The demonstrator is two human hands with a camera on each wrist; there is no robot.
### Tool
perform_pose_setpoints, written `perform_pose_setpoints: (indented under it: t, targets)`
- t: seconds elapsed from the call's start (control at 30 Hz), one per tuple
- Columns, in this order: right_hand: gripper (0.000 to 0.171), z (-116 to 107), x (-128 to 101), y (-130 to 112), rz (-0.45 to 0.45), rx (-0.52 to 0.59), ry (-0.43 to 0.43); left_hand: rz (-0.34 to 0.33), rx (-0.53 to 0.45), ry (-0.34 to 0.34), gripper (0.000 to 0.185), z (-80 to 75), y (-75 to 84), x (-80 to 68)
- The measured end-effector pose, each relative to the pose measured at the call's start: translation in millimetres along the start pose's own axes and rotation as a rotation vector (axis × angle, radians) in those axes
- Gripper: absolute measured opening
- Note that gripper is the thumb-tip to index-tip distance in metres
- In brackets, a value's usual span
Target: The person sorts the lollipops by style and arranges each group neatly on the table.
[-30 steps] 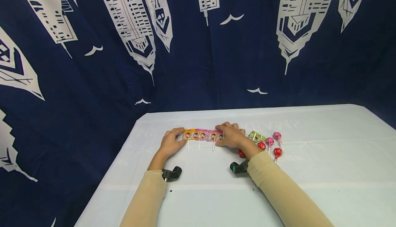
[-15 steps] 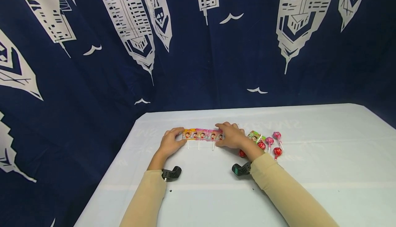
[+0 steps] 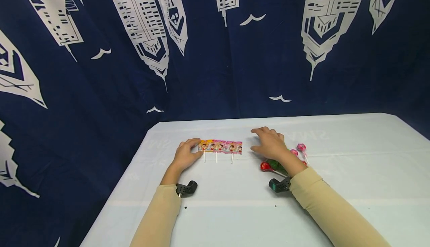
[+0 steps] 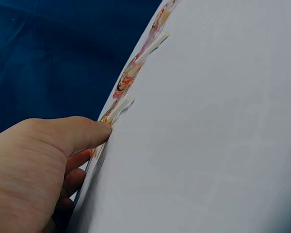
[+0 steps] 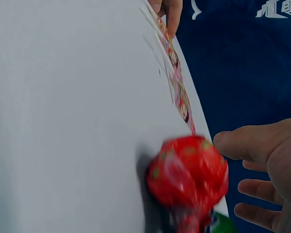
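A strip of three flat wrapped lollipops (image 3: pixel 220 147) with white sticks lies on the white table (image 3: pixel 235 217). My left hand (image 3: pixel 186 156) pinches its left end, thumb on the wrapper; the left wrist view shows the thumb (image 4: pixel 82 133) against the strip (image 4: pixel 136 73). My right hand (image 3: pixel 268 143) is open with fingers spread, just right of the strip and apart from it. Under and beside its wrist lie round lollipops: a red one (image 3: pixel 265 166), a green wrapper (image 3: pixel 277 164), pink ones (image 3: pixel 301 148). The right wrist view shows the red lollipop (image 5: pixel 189 177) close up, the strip (image 5: pixel 177 92) beyond it and my right hand (image 5: pixel 262 150).
A dark blue curtain with white tower prints (image 3: pixel 215 52) hangs close behind the table. The table's left edge (image 3: pixel 114 198) drops off near my left forearm. Black wrist cameras (image 3: pixel 186 188) (image 3: pixel 279 184) sit on both beige sleeves.
My right hand has let go of the strip's right end and moved right and up, opening its fingers. The left hand stays on the left end.
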State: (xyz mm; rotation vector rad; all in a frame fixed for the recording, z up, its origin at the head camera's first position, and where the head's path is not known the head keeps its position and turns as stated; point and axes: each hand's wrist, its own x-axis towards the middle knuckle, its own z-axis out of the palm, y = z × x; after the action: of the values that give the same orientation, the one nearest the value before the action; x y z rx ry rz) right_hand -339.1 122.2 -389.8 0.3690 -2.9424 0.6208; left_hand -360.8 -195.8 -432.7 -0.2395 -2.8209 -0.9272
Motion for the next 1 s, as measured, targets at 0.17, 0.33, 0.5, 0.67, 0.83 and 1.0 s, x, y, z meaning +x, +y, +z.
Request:
perform_pose_setpoints:
  t: [0.17, 0.33, 0.5, 0.67, 0.83, 1.0]
  targets:
    - [0.060, -4, -5, 15, 0.024, -0.027, 0.027, 0.005, 0.005, 0.001, 0.052, 0.4, -1.0, 0.4]
    - [0.064, -5, -10, 26, 0.037, -0.060, 0.042, 0.007, 0.008, 0.001, 0.052, 0.7, -1.3, 0.6]
    - [0.069, -6, -17, 34, 0.030, -0.080, 0.030, 0.004, 0.004, 0.006, 0.051, 1.6, -2.9, 1.4]
    - [0.071, -10, -22, 40, 0.022, -0.072, 0.003, -0.005, 0.002, 0.004, 0.051, 3.4, -5.4, 2.7]
    - [0.075, -14, -26, 46, 0.016, -0.079, -0.040, 0.005, 0.001, 0.011, 0.051, 2.7, -4.9, 2.6]
    - [0.080, -16, -30, 51, 0.026, -0.083, -0.070, 0.007, -0.002, 0.013, 0.051, 1.9, -4.1, 1.7]
